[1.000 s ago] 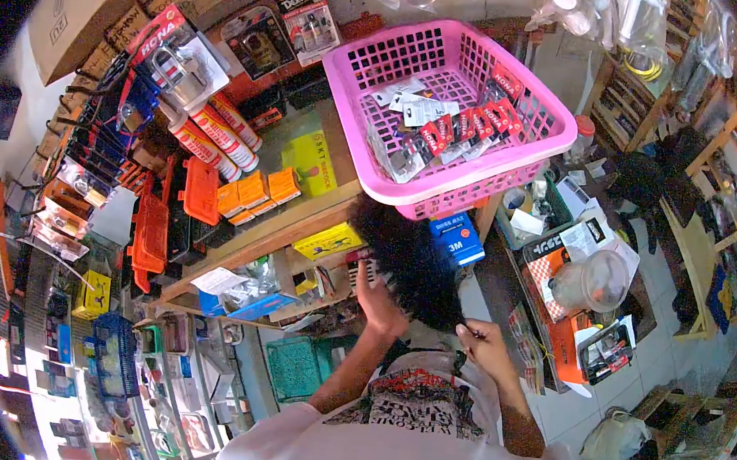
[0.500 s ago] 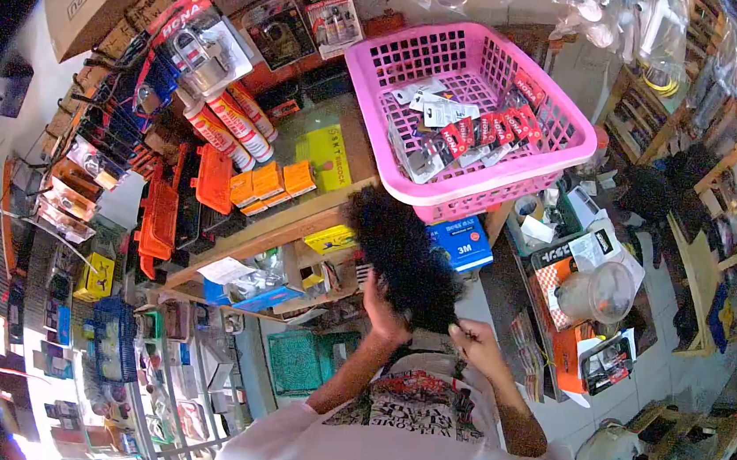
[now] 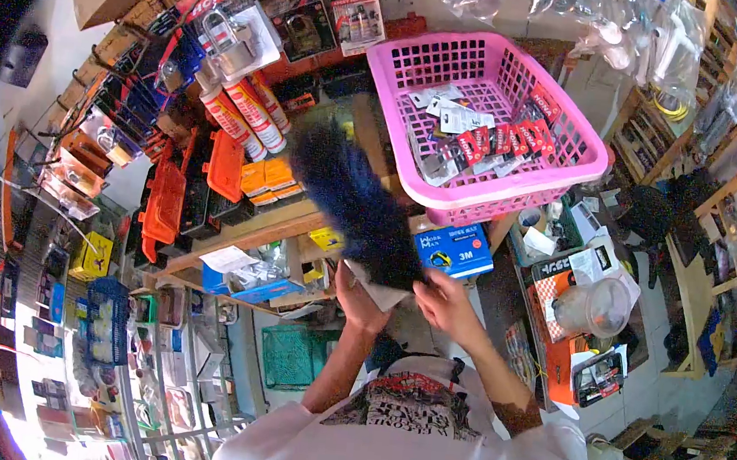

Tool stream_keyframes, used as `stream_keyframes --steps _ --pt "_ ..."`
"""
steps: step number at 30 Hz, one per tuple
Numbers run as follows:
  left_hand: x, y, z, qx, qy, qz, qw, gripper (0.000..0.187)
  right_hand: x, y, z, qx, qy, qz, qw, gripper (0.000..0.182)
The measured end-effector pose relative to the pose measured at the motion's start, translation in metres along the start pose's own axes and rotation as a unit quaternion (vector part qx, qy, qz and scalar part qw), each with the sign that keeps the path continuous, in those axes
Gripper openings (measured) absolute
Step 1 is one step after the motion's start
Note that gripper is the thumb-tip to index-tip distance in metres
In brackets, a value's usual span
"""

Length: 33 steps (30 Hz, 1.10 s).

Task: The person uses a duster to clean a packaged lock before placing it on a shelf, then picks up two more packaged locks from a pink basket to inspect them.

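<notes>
A bushy black duster-like thing (image 3: 349, 202) stands out in front of my chest, its upper part blurred. My left hand (image 3: 361, 302) is closed around its lower end, where a pale grey flap (image 3: 383, 295) shows against the palm. At the right edge of the same lower end, my right hand (image 3: 450, 307) pinches with thumb and fingers. A pink plastic basket (image 3: 487, 193) stands just beyond, holding several carded packs with red labels (image 3: 506, 141).
White-and-red tubes (image 3: 242, 116), orange boxes (image 3: 269, 178) and an orange case (image 3: 162, 210) crowd the wooden shelf. A blue 3M box (image 3: 455, 249) sits under the basket. To the right is a clear plastic tub (image 3: 593, 307); packaged locks (image 3: 227, 39) hang at upper left.
The black bushy thing has swung up and to the left, and both hands moved slightly left. A pale flap now shows at my left hand. The view has shifted a little.
</notes>
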<state>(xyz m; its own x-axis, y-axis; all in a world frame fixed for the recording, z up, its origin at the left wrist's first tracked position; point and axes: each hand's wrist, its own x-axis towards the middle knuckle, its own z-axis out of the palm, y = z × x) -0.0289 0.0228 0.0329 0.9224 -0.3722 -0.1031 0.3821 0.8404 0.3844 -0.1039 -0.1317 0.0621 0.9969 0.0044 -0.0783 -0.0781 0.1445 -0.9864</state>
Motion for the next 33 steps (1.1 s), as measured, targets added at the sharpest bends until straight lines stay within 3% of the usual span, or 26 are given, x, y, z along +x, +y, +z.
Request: stream_keyframes --steps 2,4,6,8,10,12,14,16,17,24,25,28,29,33 --pt "-0.003 -0.001 -0.013 -0.024 -0.024 -0.028 0.999 0.063 0.023 -0.025 0.01 0.135 -0.033 -0.023 0.99 0.031" --pt "-0.007 0.0 -0.015 -0.01 -0.019 -0.047 0.999 0.064 0.051 -0.058 0.027 0.105 0.007 -0.057 0.993 0.052" --pt "-0.003 0.001 -0.011 0.02 0.014 -0.027 0.999 0.065 0.095 -0.055 0.03 0.049 -0.057 -0.139 0.987 0.076" --pt "0.0 0.006 -0.021 0.035 0.004 -0.009 0.999 0.065 0.114 -0.063 0.032 -0.02 -0.036 -0.106 0.993 0.079" --pt "0.0 0.017 -0.022 0.039 0.011 0.009 0.999 0.066 0.148 -0.028 0.024 -0.162 0.024 -0.266 0.95 0.072" --pt "-0.002 0.029 -0.035 0.011 0.009 0.02 1.0 0.066 0.147 -0.025 0.023 -0.121 -0.013 -0.162 0.979 0.068" --pt "-0.004 0.041 -0.039 -0.016 0.03 0.044 0.998 0.065 0.153 -0.011 0.022 -0.119 0.03 -0.191 0.974 0.063" --pt "-0.011 0.05 -0.035 -0.009 0.034 0.062 0.997 0.065 0.136 -0.033 0.028 0.0 0.031 -0.117 0.993 0.063" --pt "-0.016 0.054 -0.029 -0.007 0.03 0.064 0.997 0.064 0.138 -0.029 0.029 0.01 0.032 -0.138 0.99 0.06" --pt "-0.013 0.072 -0.014 0.015 0.026 0.105 0.994 0.062 0.122 -0.031 0.032 -0.153 0.043 -0.204 0.966 0.067" --pt "-0.015 0.073 -0.008 0.015 0.027 0.103 0.994 0.062 0.104 -0.05 0.036 -0.22 0.049 -0.176 0.958 0.066" --pt "-0.017 0.077 0.011 0.017 0.028 0.096 0.995 0.063 0.079 -0.051 0.041 -0.405 0.075 -0.312 0.856 0.066" --pt "-0.017 0.078 0.014 0.019 0.026 0.092 0.995 0.063 0.065 -0.054 0.045 -0.361 0.042 -0.281 0.888 0.066" --pt "-0.02 0.078 0.044 0.021 0.015 0.098 0.995 0.066 0.029 -0.073 0.06 -0.43 -0.001 -0.35 0.832 0.069"
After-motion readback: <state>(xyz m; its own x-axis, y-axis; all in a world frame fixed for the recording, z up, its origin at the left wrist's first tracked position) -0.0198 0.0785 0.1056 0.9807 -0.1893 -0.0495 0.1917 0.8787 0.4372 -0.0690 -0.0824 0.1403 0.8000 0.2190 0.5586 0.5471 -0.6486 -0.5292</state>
